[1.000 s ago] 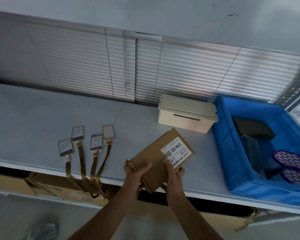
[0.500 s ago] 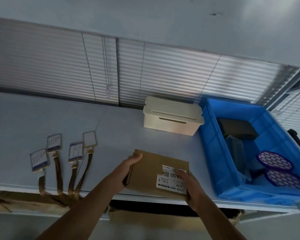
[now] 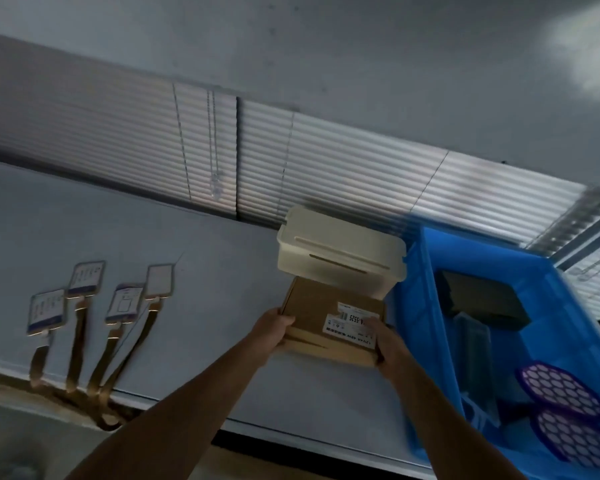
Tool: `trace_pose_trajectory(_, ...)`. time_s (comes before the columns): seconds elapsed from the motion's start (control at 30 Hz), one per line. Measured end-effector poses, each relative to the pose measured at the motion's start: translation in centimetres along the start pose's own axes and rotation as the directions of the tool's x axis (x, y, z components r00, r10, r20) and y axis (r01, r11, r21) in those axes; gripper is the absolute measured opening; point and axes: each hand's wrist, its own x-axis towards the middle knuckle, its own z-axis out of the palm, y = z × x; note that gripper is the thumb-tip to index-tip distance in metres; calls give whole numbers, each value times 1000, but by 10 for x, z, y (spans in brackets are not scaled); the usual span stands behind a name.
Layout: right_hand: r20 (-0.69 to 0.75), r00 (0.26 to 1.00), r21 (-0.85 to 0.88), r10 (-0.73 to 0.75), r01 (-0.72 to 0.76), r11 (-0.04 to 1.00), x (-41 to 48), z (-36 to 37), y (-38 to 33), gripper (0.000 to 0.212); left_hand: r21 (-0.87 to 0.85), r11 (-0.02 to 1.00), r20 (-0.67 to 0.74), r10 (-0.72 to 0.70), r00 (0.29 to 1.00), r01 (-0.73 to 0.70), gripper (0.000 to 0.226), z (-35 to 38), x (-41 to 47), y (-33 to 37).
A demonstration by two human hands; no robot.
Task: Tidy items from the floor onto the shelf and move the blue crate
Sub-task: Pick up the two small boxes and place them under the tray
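Observation:
A brown cardboard box [image 3: 321, 315] with a white label lies flat on the grey shelf [image 3: 187, 271]. Its far edge touches a cream plastic box [image 3: 340, 254]. My left hand [image 3: 272, 327] grips the cardboard box's left near corner. My right hand [image 3: 383, 339] holds its right near corner, thumb on the label. The blue crate [image 3: 420, 306] stands on the shelf just right of both boxes. It holds a dark block, a grey part and two purple honeycomb discs.
Several ID badges [image 3: 84, 296] on tan lanyards lie on the shelf's left part, straps hanging over the front edge. Closed window blinds [image 3: 326, 168] run along behind the shelf. Cardboard shows below the shelf edge at the left.
The cardboard box came down from a tilted hold above the shelf edge, was laid flat, and has been pushed back against the cream box. Both hands stayed on it.

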Motion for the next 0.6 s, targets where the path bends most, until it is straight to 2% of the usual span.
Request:
trace_pose_trajectory(0.1, 11, 999, -54, -39, 40, 998, 8, 2, -20, 49, 12, 998, -13, 55, 998, -55, 33, 10, 18, 8)
trace_pose_trajectory(0.2, -2, 999, -98, -49, 48, 994, -2, 7, -27, 38, 124, 990, -97, 86, 992, -74, 39, 16, 25, 6)
trace_pose_trajectory(0.3, -93, 995, -240, -38, 14, 971, -4, 8, -14, 49, 161, 987, -192, 42, 980, -11, 45, 19, 30, -1)
trace_pose_trajectory(0.4, -83, 991, -277, -103, 76, 958, 0, 15, -7, 51, 145, 989, -226, 44, 973, -11, 42, 16, 38, -4)
trace_pose_trajectory(0.6, -107, 987, -271, -118, 85, 959, -1, 14, -14, 61, 109, 992, -167, 77, 983, -60, 42, 20, 48, 4)
